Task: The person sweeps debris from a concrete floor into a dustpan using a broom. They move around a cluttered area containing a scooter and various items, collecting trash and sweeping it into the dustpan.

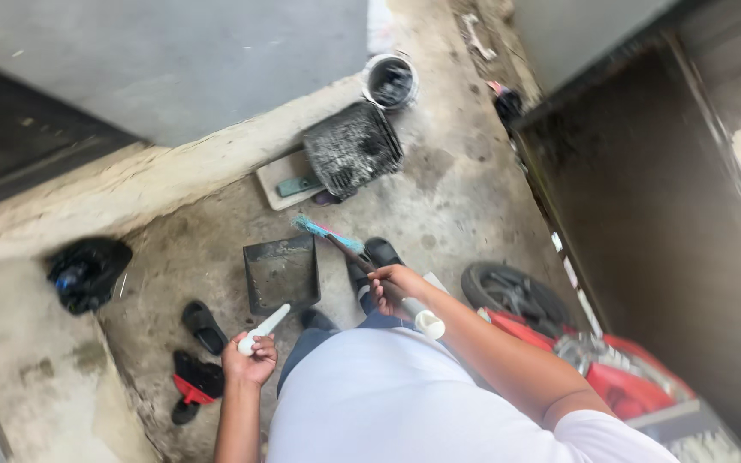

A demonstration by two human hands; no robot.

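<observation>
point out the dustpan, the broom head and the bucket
dustpan (pixel 281 274), head view, on its dark flat tray
broom head (pixel 317 228), head view, on the teal bristles
bucket (pixel 390 81), head view, on its dark inside

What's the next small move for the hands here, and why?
Probably sweep the broom head toward the dustpan. The left hand holds the dustpan's white handle with the pan flat on the concrete floor, its open side toward the bristles. The right hand grips the broom stick, and the turquoise bristles sit just past the pan's far corner.
</observation>
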